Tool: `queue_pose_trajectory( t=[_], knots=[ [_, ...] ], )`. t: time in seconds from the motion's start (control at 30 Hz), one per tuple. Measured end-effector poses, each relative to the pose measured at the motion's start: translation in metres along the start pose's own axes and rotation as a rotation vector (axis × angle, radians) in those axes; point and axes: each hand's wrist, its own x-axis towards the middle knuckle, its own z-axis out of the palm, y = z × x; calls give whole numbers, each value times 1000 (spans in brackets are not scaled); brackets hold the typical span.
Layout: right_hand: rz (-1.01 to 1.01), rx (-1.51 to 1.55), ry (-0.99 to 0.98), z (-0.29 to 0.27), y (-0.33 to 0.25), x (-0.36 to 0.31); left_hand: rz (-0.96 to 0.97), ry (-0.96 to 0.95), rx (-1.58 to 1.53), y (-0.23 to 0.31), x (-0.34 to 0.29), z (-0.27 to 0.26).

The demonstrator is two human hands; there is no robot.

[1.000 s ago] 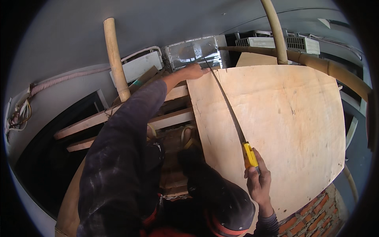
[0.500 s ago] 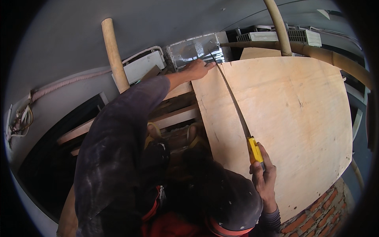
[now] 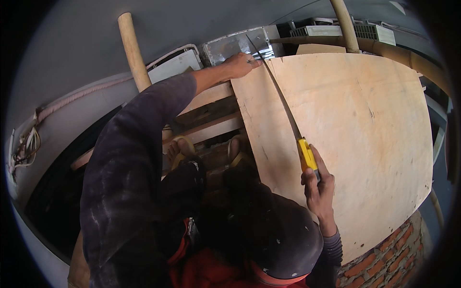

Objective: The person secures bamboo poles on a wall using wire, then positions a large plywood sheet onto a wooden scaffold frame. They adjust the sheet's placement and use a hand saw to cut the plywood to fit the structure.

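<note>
A large pale plywood sheet [image 3: 355,129] lies in front of me and to my right. My right hand [image 3: 321,192], at its near part, grips the yellow case of a tape measure [image 3: 308,156]. Its long dark blade runs across the board and sticks out past the far edge. At the board's far left corner my left hand [image 3: 240,65] is closed, fingertips against the blade. A small dark thing shows between those fingers, too small to name.
Wooden slats [image 3: 211,132] with gaps lie under my feet, left of the board. A bamboo pole [image 3: 133,50] stands far left, another [image 3: 345,26] far right. Bricks [image 3: 384,261] lie under the near right corner. A metal-framed pane [image 3: 237,44] sits beyond the board.
My right hand has pushed the tape measure away from me, and more of its blade sticks out past the far edge. My left hand stays at the far corner. The view has shifted slightly.
</note>
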Motion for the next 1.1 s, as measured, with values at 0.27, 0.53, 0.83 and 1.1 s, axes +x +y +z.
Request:
queue_pose_trajectory(
  t=[0.27, 0.53, 0.83, 1.1],
  knots=[
    [-24, 26, 0, 2, 1, 6, -67, -96, 54, 6, 7, -2],
    [-2, 50, 14, -3, 4, 2, -152, -114, -74, 9, 7, -1],
    [17, 69, 16, -3, 9, -9, -102, -120, -15, -1, 12, -2],
    [75, 32, 3, -2, 1, -11, -93, -111, -3, 4, 7, -4]
  ],
)
